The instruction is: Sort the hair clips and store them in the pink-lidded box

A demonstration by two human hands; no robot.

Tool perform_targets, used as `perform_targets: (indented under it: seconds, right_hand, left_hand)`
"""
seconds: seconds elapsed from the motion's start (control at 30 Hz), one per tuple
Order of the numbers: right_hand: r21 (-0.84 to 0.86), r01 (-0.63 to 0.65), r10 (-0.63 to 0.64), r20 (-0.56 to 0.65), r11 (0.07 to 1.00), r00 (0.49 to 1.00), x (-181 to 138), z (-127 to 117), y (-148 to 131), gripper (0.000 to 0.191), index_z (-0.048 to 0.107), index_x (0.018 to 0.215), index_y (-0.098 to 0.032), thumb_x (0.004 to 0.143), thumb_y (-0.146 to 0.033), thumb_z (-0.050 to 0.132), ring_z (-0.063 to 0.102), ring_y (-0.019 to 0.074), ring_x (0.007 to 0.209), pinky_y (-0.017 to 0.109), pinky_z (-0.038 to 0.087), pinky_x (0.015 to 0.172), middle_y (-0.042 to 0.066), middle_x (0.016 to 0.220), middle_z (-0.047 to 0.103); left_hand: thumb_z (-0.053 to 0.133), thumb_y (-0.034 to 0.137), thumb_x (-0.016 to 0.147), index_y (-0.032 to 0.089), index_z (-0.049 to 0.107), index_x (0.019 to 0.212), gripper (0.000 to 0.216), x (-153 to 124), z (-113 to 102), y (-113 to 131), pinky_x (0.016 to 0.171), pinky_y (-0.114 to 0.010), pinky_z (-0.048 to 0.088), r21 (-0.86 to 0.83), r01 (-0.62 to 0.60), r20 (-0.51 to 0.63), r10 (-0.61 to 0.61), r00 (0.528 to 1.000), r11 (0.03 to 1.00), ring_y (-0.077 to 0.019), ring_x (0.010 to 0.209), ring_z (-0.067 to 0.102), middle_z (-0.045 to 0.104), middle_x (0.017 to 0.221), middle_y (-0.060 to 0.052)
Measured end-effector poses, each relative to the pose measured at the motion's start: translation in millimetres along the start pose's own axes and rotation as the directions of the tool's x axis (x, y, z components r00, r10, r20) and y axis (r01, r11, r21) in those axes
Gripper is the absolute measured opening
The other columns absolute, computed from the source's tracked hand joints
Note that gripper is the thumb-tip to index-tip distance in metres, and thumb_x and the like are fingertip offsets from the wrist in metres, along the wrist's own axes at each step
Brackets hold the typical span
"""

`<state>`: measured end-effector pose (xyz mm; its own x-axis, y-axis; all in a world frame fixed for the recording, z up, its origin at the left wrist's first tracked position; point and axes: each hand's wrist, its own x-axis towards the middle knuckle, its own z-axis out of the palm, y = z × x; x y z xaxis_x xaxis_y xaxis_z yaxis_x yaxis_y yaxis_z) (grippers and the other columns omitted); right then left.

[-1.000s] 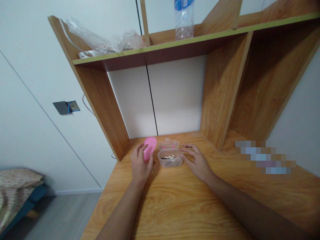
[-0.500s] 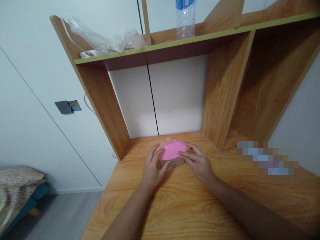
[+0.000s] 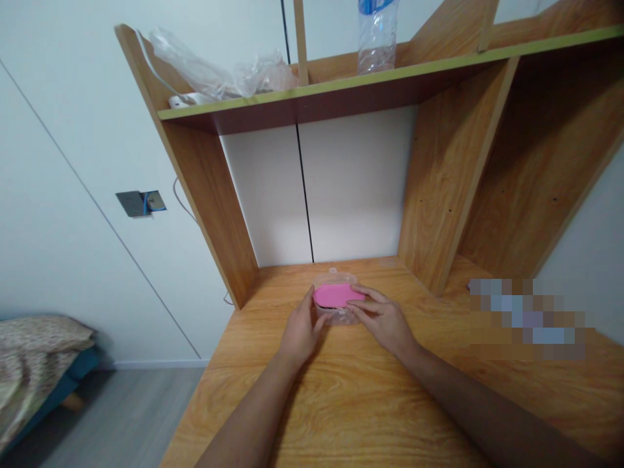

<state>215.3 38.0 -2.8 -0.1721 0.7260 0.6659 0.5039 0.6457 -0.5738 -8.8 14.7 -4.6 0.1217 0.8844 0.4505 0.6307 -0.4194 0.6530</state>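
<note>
A small clear plastic box (image 3: 337,316) stands on the wooden desk (image 3: 341,403), near its back. A pink lid (image 3: 335,294) lies flat on top of the box. My left hand (image 3: 301,328) grips the box and lid from the left side. From the right, my right hand (image 3: 385,318) has its fingers on the lid's edge and the box. What is inside the box is hidden by the lid and my fingers.
A shelf (image 3: 390,78) spans above the desk with a clear water bottle (image 3: 376,36) and crumpled plastic bags (image 3: 229,71) on it. Wooden side panels (image 3: 205,188) flank the desk. A blurred patch (image 3: 529,318) lies at the right. A bed corner (image 3: 34,364) shows at lower left.
My left hand brought the pink lid from beside the open box over onto it. My right hand closed in on the lid from the right. The view shifted slightly.
</note>
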Motion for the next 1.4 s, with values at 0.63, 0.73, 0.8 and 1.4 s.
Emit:
perform_targets:
  seconds: [0.63, 0.73, 0.8, 1.4]
  right_hand:
    - [-0.103, 0.015, -0.004, 0.105, 0.995, 0.995, -1.4, -7.4, 0.1, 0.022, 0.077, 0.106, -0.029, 0.089, -0.031, 0.063, 0.066, 0.0264, 0.115, 0.046, 0.052, 0.103, 0.006, 0.134, 0.063]
    - [-0.142, 0.063, -0.041, 0.153, 0.988, 0.987, -2.9, -7.0, 1.8, 0.031, 0.072, 0.119, -0.029, 0.089, -0.033, 0.063, 0.058, 0.0285, 0.127, 0.049, 0.048, 0.107, 0.006, 0.141, 0.058]
    - [-0.182, 0.119, -0.085, 0.186, 0.976, 0.979, -4.7, -5.4, 2.1, 0.043, 0.063, 0.131, -0.028, 0.088, -0.032, 0.065, 0.046, 0.0297, 0.137, 0.051, 0.042, 0.112, 0.007, 0.148, 0.05]
    - [-0.289, 0.168, -0.108, 0.212, 0.943, 0.971, -1.3, -3.9, 3.4, 0.041, 0.061, 0.133, -0.027, 0.093, -0.027, 0.06, 0.053, 0.0289, 0.132, 0.049, 0.045, 0.11, 0.008, 0.145, 0.054]
  left_hand:
    - [0.055, 0.034, 0.094, 0.018, 0.044, 0.146, 0.056, -1.1, -3.7, 3.5, 0.111, -0.042, 0.042, 0.168, -0.084, 0.061, 0.075, 0.995, 0.982, -0.0275, 0.128, 0.053, 0.054, 0.142, -0.014]
    - [0.056, 0.034, 0.093, 0.017, 0.045, 0.145, 0.056, -0.8, -3.7, 2.7, 0.11, -0.041, 0.043, 0.18, -0.081, 0.067, 0.07, 0.995, 0.98, -0.0274, 0.125, 0.055, 0.056, 0.14, -0.013]
    - [0.056, 0.033, 0.093, 0.017, 0.046, 0.144, 0.055, -0.5, -3.2, 1.6, 0.109, -0.04, 0.044, 0.187, -0.088, 0.061, 0.077, 0.995, 0.978, -0.027, 0.124, 0.056, 0.057, 0.138, -0.013]
    - [0.056, 0.036, 0.093, 0.014, 0.05, 0.141, 0.053, 0.4, -4.5, 6.6, 0.108, -0.038, 0.044, 0.209, -0.087, 0.067, 0.074, 0.995, 0.974, -0.0262, 0.121, 0.058, 0.06, 0.135, -0.014]
